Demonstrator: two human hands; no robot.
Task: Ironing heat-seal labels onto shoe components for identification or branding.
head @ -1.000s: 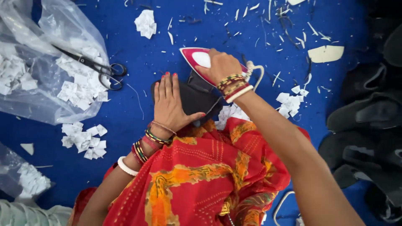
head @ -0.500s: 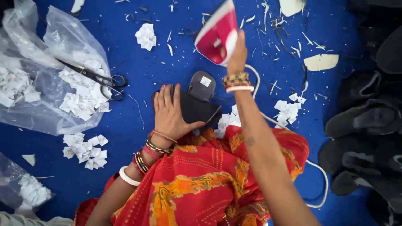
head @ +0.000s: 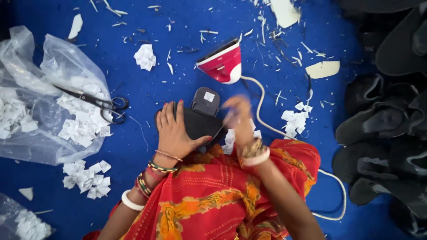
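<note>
My left hand (head: 174,129) lies flat, fingers together, on a dark fabric piece (head: 202,119) that carries a small white square label (head: 209,96). My right hand (head: 239,119) hovers just right of that piece, blurred by motion, and holds nothing that I can make out. A red and white electric iron (head: 221,63) stands on its heel on the blue cloth (head: 187,26) beyond the dark piece, its white cord (head: 267,120) running past my right wrist. Both wrists wear bangles, and an orange-red garment covers my lap.
Black-handled scissors (head: 100,103) rest on a clear plastic bag (head: 49,102) of white label squares at the left. Loose white squares (head: 86,178) and paper scraps litter the cloth. A pile of dark fabric pieces (head: 391,115) fills the right side.
My right hand lifted the iron off the dark piece, set it upright farther away, let go and came back toward the piece. My left hand stayed pressed down.
</note>
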